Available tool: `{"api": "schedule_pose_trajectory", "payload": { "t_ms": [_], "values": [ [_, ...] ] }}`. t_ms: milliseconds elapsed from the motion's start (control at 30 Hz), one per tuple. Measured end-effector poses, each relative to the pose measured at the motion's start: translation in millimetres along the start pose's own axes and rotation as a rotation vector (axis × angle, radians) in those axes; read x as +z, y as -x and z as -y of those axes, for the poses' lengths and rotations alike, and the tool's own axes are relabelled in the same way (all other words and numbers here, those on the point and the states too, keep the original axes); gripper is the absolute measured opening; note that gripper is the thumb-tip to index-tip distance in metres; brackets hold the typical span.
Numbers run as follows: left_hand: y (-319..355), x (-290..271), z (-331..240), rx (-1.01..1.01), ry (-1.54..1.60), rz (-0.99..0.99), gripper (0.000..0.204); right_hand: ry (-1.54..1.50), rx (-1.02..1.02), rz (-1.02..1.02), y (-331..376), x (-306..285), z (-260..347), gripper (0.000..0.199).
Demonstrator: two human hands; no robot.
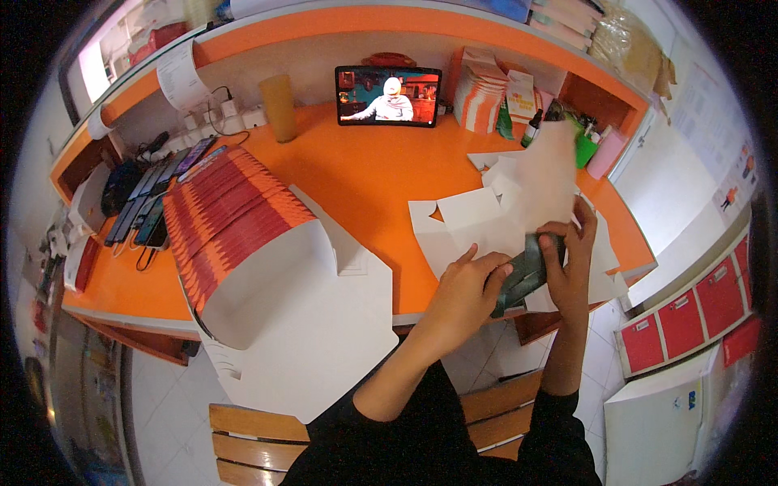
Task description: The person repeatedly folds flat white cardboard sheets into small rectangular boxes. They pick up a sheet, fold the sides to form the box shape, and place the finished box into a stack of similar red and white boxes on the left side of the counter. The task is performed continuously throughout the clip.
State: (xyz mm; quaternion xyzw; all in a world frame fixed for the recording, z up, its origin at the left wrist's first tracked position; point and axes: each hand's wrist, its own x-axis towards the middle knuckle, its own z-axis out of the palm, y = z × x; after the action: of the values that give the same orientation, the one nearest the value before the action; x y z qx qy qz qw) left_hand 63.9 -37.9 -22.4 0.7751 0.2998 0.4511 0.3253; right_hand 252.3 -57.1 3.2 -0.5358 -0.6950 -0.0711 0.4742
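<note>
Over the right front part of the desk, my left hand and my right hand are closed on a dark green, shiny object whose kind I cannot make out. My left fingers press its left end, while my right thumb and fingers grip its right side. A pale card sheet, smeared by motion, stands up just beyond my right hand; whether those fingers hold it too is unclear. White cut card pieces lie spread beneath and behind both hands. Left of my hands rests a stack of red-and-orange patterned folded card with white flaps overhanging the desk's front edge.
On the orange desk, a tablet stands at the back beside a tan cup. Several phones with cables lie at left. Paper stacks, a small dropper bottle and a green pen holder occupy the back right.
</note>
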Motion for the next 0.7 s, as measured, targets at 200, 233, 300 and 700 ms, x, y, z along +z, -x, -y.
{"api": "schedule_pose_trajectory", "payload": {
  "t_ms": [200,233,300,700],
  "values": [
    [-2,-3,0,0.036,-0.073,0.001,0.014,-0.062,0.061,0.141,6,-1,0,0.011],
    [-1,-3,-2,0.017,-0.072,-0.001,0.015,-0.129,0.234,0.227,9,-5,-1,0.012],
    [-1,-4,-6,0.017,-0.094,-0.008,0.018,-0.082,0.164,0.234,11,-10,-3,0.013],
    [-5,-4,-11,0.077,-0.154,-0.031,0.025,-0.239,-0.026,0.265,7,-15,4,0.019]
  ]
}}
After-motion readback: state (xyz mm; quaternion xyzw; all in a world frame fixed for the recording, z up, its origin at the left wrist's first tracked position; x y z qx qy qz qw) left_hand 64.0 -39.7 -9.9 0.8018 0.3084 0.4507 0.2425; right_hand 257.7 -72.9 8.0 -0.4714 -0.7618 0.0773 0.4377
